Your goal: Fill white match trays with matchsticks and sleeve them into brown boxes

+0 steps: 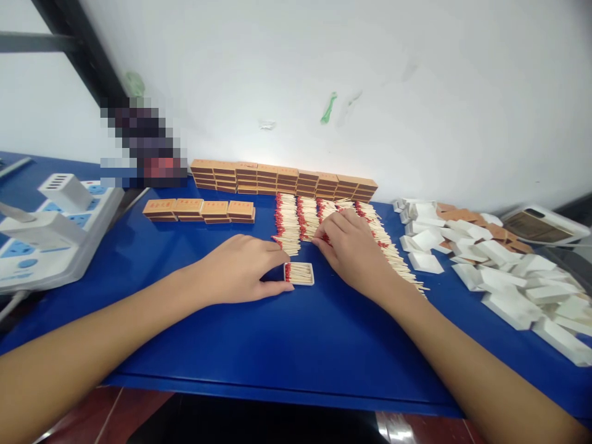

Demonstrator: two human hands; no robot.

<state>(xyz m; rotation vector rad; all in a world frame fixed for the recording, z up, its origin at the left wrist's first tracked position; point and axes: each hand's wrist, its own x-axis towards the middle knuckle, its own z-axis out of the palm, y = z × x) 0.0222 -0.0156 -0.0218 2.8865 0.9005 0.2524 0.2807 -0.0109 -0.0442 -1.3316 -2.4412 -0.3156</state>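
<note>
A small white matchbox tray (307, 282) lies on the blue table, partly filled with red-headed matches (300, 272). My left hand (245, 268) steadies its left end, thumb at the near corner and fingers at the far side. My right hand (349, 243) is over the spread rows of loose matches (289, 222), its thumb and fingertips pinched together at the near end of one row. How many matches those fingertips hold is hidden. Behind the rows, stacked closed matchboxes (266, 176) stand along the wall. A shorter row of closed matchboxes (198, 209) sits further left.
On the right is a heap of white trays (513, 277) mixed with brown matchbox sleeves (462, 214). A phone (546, 223) lies beyond it by the wall. To the left, a power strip (92, 240) carries a white charger (67, 191). The table's front edge (277, 394) runs below my arms.
</note>
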